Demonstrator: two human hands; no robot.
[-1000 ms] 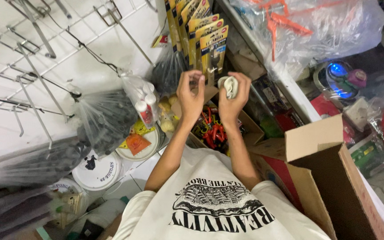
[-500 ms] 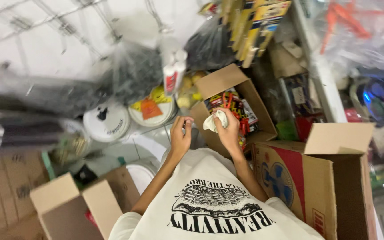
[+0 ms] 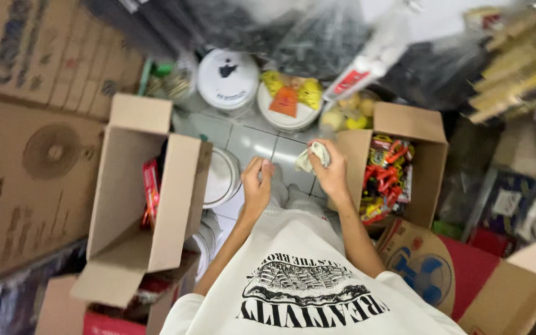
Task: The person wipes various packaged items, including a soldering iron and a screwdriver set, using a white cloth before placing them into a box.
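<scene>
Boxes crowded the tiled floor; our right hand clutched a wad, left hand loosely curled, empty.

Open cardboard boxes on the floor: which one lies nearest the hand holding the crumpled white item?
The open box on the right, full of small red and yellow packets, beside the right hand; the other open box stands farther left.

Matt brown cardboard boxes flank glossy pale floor tiles, glossy white plastic lids and crinkly clear plastic bags.
</scene>
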